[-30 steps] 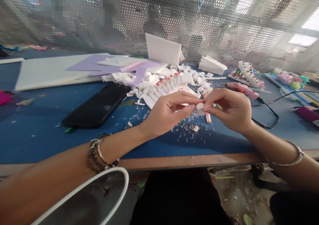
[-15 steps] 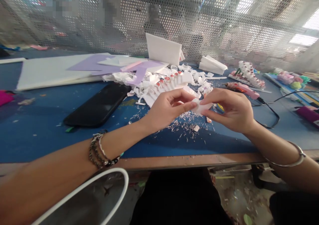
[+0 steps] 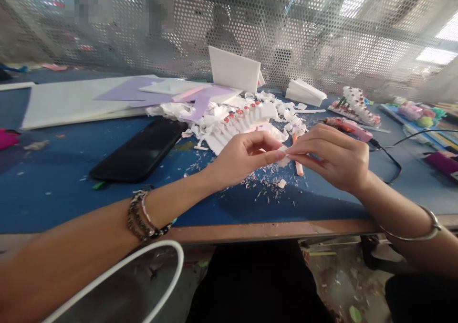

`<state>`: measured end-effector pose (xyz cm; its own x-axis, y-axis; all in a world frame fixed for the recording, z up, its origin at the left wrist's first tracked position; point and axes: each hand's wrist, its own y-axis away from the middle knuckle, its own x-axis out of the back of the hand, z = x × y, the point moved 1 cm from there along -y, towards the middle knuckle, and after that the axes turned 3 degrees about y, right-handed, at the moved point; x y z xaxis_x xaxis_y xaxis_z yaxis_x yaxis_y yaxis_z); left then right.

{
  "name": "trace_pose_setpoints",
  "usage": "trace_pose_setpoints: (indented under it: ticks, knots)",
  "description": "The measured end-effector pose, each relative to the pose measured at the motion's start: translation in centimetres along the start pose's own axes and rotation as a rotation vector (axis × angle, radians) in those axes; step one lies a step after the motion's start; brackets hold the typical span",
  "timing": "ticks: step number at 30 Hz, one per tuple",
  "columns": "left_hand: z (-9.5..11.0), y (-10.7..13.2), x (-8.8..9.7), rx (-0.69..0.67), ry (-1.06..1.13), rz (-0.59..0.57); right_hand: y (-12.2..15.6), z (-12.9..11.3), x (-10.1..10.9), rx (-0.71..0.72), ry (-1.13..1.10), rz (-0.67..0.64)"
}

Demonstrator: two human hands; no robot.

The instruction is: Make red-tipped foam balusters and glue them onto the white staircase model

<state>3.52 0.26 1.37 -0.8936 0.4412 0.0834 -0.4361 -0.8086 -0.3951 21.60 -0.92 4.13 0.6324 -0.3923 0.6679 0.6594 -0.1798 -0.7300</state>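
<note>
Between my two hands is a small white piece of paper or foam [image 3: 284, 161], mostly covered by fingers. My left hand [image 3: 246, 158] pinches it from the left with thumb and fingertips. My right hand [image 3: 331, 156] pinches its other side, the fingertips of both hands almost meeting. Just beneath the right fingers lies an orange-and-pink stick-like tool [image 3: 299, 168]. Behind the hands, a heap of white curled scraps [image 3: 222, 130] spreads out, with red-topped white pieces [image 3: 239, 114] in a row on it. Fine shavings [image 3: 268, 184] are scattered below the hands.
A black phone [image 3: 138, 151] lies left. White sheets [image 3: 67, 101] and purple sheets [image 3: 125, 92] are behind it. A white board [image 3: 234, 70] stands at the back. On the right are a pink glue gun [image 3: 356, 130] with a cord and a white-and-red model [image 3: 354, 106]. A white cable [image 3: 118, 270] loops in front.
My right fingers have closed in over the white piece, so less of it shows. My right hand has shifted slightly right, uncovering more of the orange-and-pink tool.
</note>
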Motion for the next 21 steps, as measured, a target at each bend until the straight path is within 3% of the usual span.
trace_pose_setpoints:
  ticks: [10,14,21]
  knots:
    - [0.2,0.3,0.1,-0.152,-0.193,-0.018,-0.2,0.4,-0.3,-0.305,-0.262,-0.072]
    - [0.3,0.5,0.0,-0.187,-0.141,-0.003,0.1,0.3,-0.8,-0.425,-0.370,-0.012]
    - [0.2,0.6,-0.1,-0.237,-0.170,0.028,0.1,0.0,-1.0,-0.448,-0.428,0.051]
